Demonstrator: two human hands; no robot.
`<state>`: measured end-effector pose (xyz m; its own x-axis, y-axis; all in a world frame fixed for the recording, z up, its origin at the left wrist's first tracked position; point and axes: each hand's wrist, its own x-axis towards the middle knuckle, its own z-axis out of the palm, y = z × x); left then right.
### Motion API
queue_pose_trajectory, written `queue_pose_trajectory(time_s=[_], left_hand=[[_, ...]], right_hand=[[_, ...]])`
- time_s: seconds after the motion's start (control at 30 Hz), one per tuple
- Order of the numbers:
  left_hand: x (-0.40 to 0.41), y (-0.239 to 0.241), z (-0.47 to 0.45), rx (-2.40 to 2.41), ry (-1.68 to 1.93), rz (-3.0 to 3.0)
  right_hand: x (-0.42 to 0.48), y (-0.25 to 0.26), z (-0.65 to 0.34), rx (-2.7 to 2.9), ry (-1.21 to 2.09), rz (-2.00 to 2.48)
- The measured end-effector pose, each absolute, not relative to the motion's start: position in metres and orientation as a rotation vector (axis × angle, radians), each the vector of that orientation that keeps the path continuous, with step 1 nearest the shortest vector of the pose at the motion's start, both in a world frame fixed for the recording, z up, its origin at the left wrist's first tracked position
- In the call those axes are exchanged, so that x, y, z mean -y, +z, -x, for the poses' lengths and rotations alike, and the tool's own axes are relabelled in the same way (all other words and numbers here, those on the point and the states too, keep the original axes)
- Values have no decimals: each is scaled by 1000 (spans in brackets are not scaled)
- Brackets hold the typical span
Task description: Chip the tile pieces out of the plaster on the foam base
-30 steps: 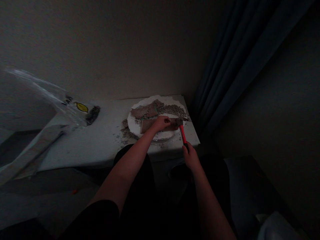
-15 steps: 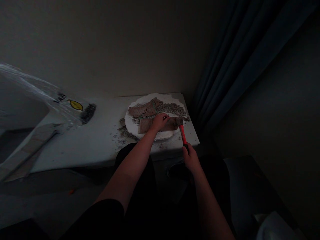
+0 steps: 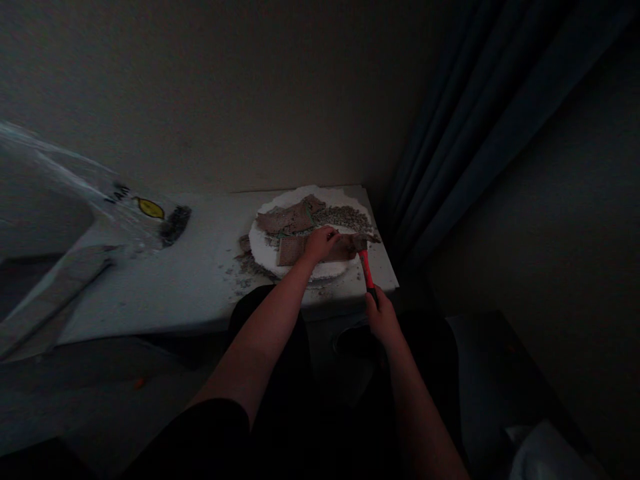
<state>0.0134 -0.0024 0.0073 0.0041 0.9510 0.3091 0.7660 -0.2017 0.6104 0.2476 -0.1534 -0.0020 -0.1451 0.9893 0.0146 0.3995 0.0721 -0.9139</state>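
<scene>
A dark blue curtain (image 3: 465,147) hangs at two o'clock, twelve being straight away from the person. Below it lies a white-topped table (image 3: 155,293); at ten o'clock a clear bag (image 3: 120,203) with a yellow emblem stands on it. The white disc (image 3: 340,270) sits near the table's three-o'clock end, carrying a broken brown piece (image 3: 287,220) toward its eleven and a flat brown slab (image 3: 290,252) toward its six, long axis roughly nine to three. The hammer (image 3: 366,267) has its head at the slab's three-o'clock end, contact unclear; its red handle runs from between five and six up to between eleven and twelve. The right hand (image 3: 383,313) is closed round the grip. The left hand (image 3: 321,245) lies on the slab, fingers bent; whether it pinches anything I cannot tell. Grey-brown crumbs (image 3: 344,217) lie at the disc's one o'clock.
</scene>
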Motion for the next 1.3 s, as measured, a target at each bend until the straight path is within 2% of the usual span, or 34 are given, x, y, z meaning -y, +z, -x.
queue_pose_trajectory(time_s=[0.57,0.97,1.3], left_hand=[[3,8,-13,-1785,990,-2005],[3,5,-15,-1909,874,-2064],[1,7,-15,-1837,850,-2083]], right_hand=[[153,-1,-247,1614,1054,1449],[138,68,-224,1823,802,1447],[129,74,-206,1917,729,1524]])
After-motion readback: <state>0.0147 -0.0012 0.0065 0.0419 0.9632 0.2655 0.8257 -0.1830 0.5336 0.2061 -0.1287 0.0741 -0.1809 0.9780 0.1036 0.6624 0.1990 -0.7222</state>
